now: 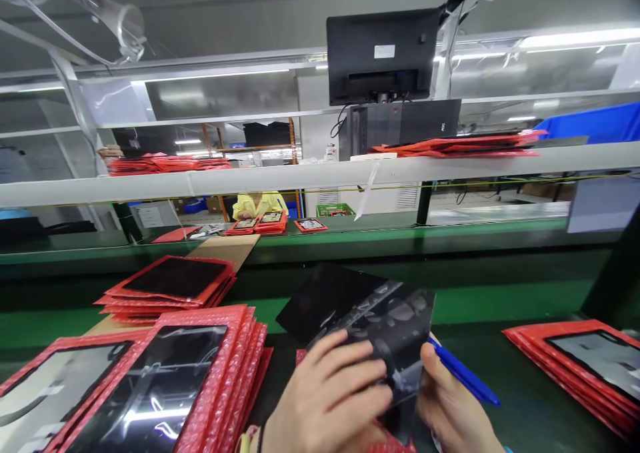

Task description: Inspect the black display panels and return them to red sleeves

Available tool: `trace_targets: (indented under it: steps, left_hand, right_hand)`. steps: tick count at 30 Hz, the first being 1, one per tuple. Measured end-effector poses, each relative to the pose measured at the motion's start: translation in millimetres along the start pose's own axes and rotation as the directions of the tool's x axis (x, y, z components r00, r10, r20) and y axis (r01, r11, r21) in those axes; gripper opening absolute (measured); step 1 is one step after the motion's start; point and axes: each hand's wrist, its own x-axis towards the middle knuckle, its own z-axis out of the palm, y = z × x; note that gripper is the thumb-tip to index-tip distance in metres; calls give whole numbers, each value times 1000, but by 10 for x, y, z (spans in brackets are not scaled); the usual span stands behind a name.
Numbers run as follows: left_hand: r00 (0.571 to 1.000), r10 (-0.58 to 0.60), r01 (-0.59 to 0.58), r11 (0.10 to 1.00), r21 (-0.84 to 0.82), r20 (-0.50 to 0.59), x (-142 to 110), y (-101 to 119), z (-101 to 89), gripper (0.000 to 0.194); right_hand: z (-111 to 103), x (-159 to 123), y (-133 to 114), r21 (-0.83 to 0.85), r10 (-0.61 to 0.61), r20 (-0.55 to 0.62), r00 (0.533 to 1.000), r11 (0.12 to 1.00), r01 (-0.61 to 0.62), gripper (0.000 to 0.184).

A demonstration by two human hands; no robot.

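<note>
My left hand (pixel 327 396) lies over the near part of a glossy black panel (pixel 380 313), its fingers curled and pressing on it. My right hand (pixel 450 406) grips the panel's right edge with the thumb and also holds a blue pen (pixel 463 371) that sticks out to the right. A second dark sheet (pixel 320 296) lies under the panel, tilted away to the left. A bit of red bubble wrap (pixel 300 356) shows beneath it.
Stacks of red bubble-wrap bags with black panels lie at left (pixel 200 379), far left (pixel 173 283) and right (pixel 580 359). A green conveyor belt (pixel 500 299) runs across. Behind it are a shelf (pixel 320 173), a monitor (pixel 383 53) and a person in yellow (pixel 260 204).
</note>
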Motion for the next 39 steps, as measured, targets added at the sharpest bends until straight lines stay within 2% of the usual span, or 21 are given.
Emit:
trace_targets:
  steps: [3, 7, 9, 12, 13, 14, 16, 20, 23, 24, 25, 29, 30, 31, 34, 37, 39]
  left_hand:
    - [983, -166, 142, 958, -249, -77, 6, 168, 78, 20]
    - [902, -365, 215, 844, -492, -232, 25, 239, 138, 16]
    - [825, -495, 281, 778, -562, -272, 38, 221, 128, 16]
    - [641, -685, 416, 689, -594, -347, 47, 136, 86, 18]
    - [595, -713, 442, 675, -590, -370, 45, 93, 67, 19]
    - [569, -731, 464, 664, -586, -377, 43, 45, 46, 20]
    - [554, -770, 494, 610, -619, -317, 40, -58, 6, 21]
    - [497, -860, 415, 352, -839, -115, 65, -201, -27, 21]
    - [464, -880, 299, 265, -917, -102, 91, -214, 3, 21]
    - [444, -888, 253, 248, -935, -116, 96, -204, 14, 20]
    - [405, -904, 196, 233, -952, -137, 99, -191, 19, 20]
    - [159, -960, -66, 224, -972, -232, 97, -120, -29, 17]
    - [117, -959, -107, 246, -963, -258, 96, -101, -55, 16]
    - [93, -953, -128, 277, -952, -289, 94, -82, -83, 16]
    - [70, -926, -135, 361, -923, -372, 84, -36, -160, 16]
    - [82, -895, -130, 427, -895, -439, 73, -11, -209, 11]
    - [84, -877, -128, 462, -877, -474, 68, -7, -228, 9]
  right_hand:
    - [23, -35, 27, 100, 38, -61, 997, 994, -31, 56]
    - [11, -48, 4, 100, 54, 45, 998, 993, -58, 66]
    - [-6, -62, 9, 98, 51, 101, 994, 993, -61, 69]
    - [-35, -113, 20, 117, 10, 126, 992, 993, -25, 70]
    - [-45, -135, 14, 119, 7, 122, 992, 993, -22, 68]
    - [-54, -158, -1, 120, 16, 119, 993, 992, -31, 65]
    - [-68, -199, -54, 124, 63, 119, 991, 989, -78, 64]
    - [-86, -235, -143, 180, 110, 61, 992, 976, -119, 70]
    - [-96, -206, -88, 177, 108, 95, 990, 976, -124, 72]
    - [-92, -190, -51, 161, 101, 124, 987, 980, -120, 72]
    - [-80, -174, -16, 145, 89, 152, 984, 983, -111, 71]
    - [70, -164, 7, 173, 52, 194, 980, 981, -87, 54]
    - [123, -182, -26, 183, 41, 201, 979, 980, -78, 51]
    - [177, -209, -67, 180, 31, 215, 976, 981, -71, 50]
    - [298, -309, -172, 156, 12, 331, 944, 986, -67, 57]
    - [341, -391, -159, 180, 33, 458, 888, 975, -129, 67]
    - [343, -426, -106, 172, 54, 475, 878, 973, -153, 72]
